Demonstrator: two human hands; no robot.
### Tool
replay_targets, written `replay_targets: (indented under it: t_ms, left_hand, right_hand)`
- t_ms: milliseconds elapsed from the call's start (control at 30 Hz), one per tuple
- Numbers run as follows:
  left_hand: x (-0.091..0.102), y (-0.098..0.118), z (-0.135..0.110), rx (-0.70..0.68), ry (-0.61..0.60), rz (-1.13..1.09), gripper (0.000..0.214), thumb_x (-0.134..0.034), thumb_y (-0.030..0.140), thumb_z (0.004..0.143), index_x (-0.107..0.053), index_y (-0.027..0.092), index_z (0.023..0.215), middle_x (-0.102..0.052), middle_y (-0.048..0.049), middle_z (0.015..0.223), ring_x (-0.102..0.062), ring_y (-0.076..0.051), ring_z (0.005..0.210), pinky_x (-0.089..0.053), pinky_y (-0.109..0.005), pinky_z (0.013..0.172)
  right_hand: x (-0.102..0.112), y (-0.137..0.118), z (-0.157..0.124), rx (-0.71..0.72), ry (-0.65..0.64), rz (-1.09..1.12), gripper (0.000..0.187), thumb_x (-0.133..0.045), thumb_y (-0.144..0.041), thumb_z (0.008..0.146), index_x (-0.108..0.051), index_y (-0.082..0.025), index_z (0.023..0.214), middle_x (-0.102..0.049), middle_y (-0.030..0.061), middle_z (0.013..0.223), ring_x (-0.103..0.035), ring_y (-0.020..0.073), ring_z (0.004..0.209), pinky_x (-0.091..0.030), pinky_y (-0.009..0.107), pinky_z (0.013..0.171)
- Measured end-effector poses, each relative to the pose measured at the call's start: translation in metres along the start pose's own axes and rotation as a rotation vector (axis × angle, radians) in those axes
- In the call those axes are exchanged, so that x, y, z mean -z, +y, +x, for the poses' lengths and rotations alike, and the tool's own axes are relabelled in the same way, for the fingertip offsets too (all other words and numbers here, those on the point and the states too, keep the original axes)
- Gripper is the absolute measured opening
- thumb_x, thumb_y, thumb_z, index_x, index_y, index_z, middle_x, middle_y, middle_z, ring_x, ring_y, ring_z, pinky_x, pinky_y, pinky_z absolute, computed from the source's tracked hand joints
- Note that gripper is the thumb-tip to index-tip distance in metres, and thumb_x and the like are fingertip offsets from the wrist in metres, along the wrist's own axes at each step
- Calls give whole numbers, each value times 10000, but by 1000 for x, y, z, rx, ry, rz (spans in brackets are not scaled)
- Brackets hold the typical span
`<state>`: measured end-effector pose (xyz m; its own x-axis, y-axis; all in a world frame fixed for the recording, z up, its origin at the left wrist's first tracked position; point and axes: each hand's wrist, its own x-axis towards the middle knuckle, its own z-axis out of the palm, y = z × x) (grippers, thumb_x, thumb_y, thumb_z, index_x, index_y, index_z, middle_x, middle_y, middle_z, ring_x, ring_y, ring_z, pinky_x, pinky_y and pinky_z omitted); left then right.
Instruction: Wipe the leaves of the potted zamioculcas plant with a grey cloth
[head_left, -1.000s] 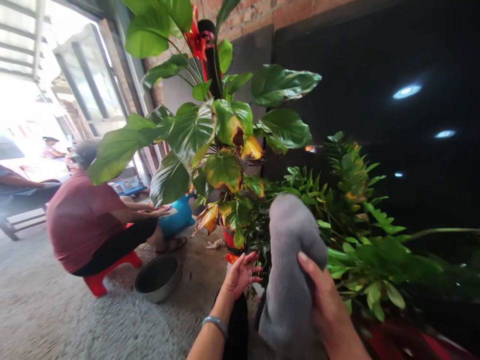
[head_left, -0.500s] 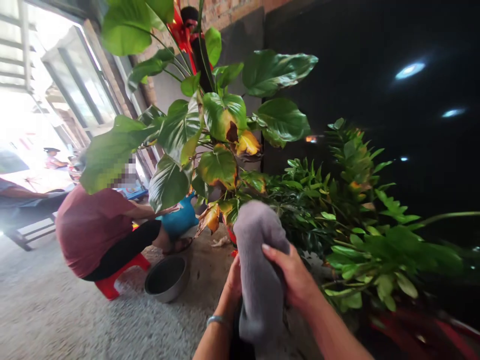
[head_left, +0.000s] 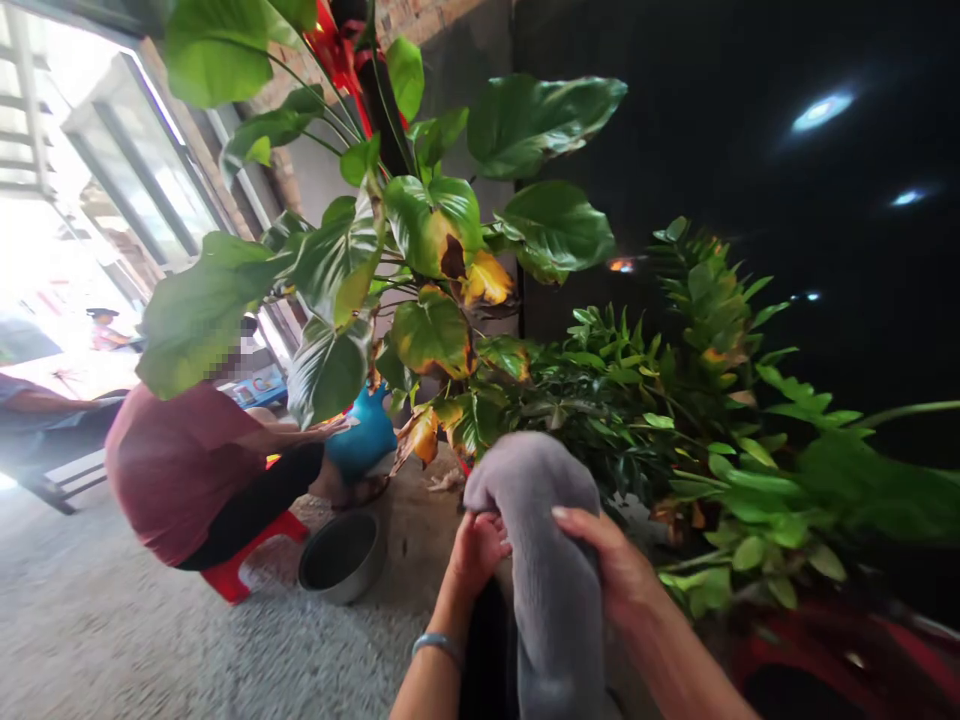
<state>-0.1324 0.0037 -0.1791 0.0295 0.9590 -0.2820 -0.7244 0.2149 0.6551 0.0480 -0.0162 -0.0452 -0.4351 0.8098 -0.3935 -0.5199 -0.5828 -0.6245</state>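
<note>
A grey, soft, plush stuffed piece (head_left: 551, 560), long and rounded with its top bent over to the left, stands up between my hands in the head view. What kind of plush article it is I cannot make out. My right hand (head_left: 611, 560) grips its right side, the thumb lying across the front and the other fingers hidden behind. At the drooping left end, my left hand (head_left: 480, 550) has its fingers curled in and holds the tip from below. A pale bangle circles the left wrist.
A potted plant with big leaves (head_left: 431, 330), some yellowed, stands just ahead. Bushy green plants (head_left: 712, 450) fill the right. At left a person in a pink shirt (head_left: 172, 460) sits on a red stool (head_left: 232, 570) beside a grey basin (head_left: 341, 560). Another person sits farther left.
The plush piece has moved slightly right and down, and its top now bends further left. My left hand has come out from behind it to its drooping end. The view has shifted slightly.
</note>
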Motion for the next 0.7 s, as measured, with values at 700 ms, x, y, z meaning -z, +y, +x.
replay_targets:
  t_ms: [700]
  left_hand:
    - [2,14,17,-358,195,-286,204,-703,282,706,-572,193,579,-639,23,612,-659,-166,671,-515,-334,777]
  right_hand:
    - [-10,-10,36,140,32,-61,334,-818,-218,417,-658,-177,708,-710,20,575,-631,197,509,-501,317,545]
